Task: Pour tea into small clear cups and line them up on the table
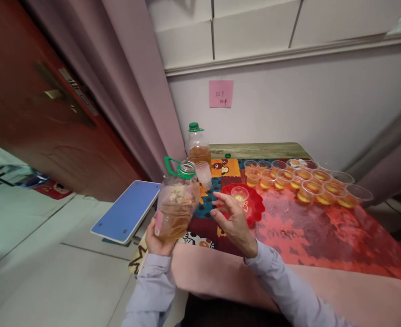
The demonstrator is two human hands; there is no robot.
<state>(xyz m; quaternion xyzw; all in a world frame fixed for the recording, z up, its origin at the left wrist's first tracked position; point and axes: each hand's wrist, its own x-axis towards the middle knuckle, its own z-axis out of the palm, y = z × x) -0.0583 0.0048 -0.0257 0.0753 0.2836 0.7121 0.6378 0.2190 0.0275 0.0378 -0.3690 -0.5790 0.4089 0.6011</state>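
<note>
My left hand (160, 238) grips a large clear plastic bottle (176, 206) low on its side. Amber liquid partly fills the bottle, which leans a little to the right; its green carry handle (171, 167) hangs at the uncapped neck. My right hand (232, 220) is held over the table with fingers spread, holding nothing. Just beyond those fingers, a clear plastic cup (240, 195) stands in a red scalloped plate (256, 211). A stack of clear cups (204, 174) lies tilted behind the bottle's neck.
A second bottle (198, 150) with a green cap stands by the wall. Rows of cups with amber liquid (302, 178) fill the table's back right. A loose green cap (228, 156) lies at the back. A blue board (128, 211) is left of the patterned tablecloth (289, 236).
</note>
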